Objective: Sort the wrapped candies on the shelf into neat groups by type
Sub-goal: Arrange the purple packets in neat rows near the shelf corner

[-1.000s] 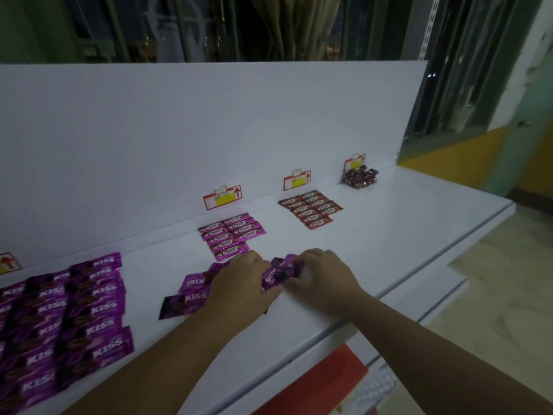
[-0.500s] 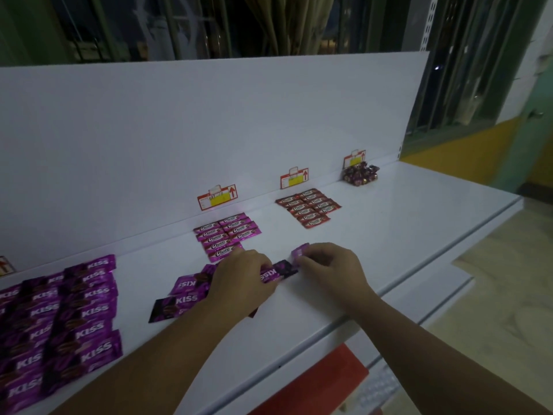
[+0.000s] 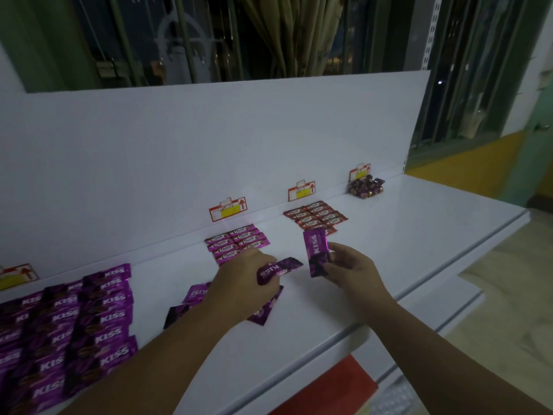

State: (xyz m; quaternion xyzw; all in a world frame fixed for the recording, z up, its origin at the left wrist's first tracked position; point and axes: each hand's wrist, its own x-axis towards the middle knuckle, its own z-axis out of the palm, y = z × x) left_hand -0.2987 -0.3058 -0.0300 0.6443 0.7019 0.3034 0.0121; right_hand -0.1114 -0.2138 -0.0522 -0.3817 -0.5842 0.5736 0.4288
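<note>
My right hand (image 3: 351, 269) pinches a purple Kiss candy (image 3: 316, 251) and holds it upright above the white shelf (image 3: 404, 235). My left hand (image 3: 242, 283) grips another purple Kiss candy (image 3: 279, 269) lying sideways. Under and beside my left hand lie a few loose Kiss wrappers (image 3: 194, 295). A large sorted block of Kiss candies (image 3: 68, 327) fills the shelf's left end. Behind my hands sit a group of pink Choco bars (image 3: 239, 241), a group of red bars (image 3: 315, 215) and a heap of small dark twist-wrapped candies (image 3: 366, 188).
Price tags (image 3: 228, 208) stand against the white back panel (image 3: 209, 145) behind each group. The shelf's right half is bare white surface up to its front edge (image 3: 419, 286). A lower shelf and a red object (image 3: 329, 390) lie below the edge.
My right hand has lifted one Kiss candy off the pile and turned it upright. My left hand has drawn another candy out sideways. The camera has tilted slightly.
</note>
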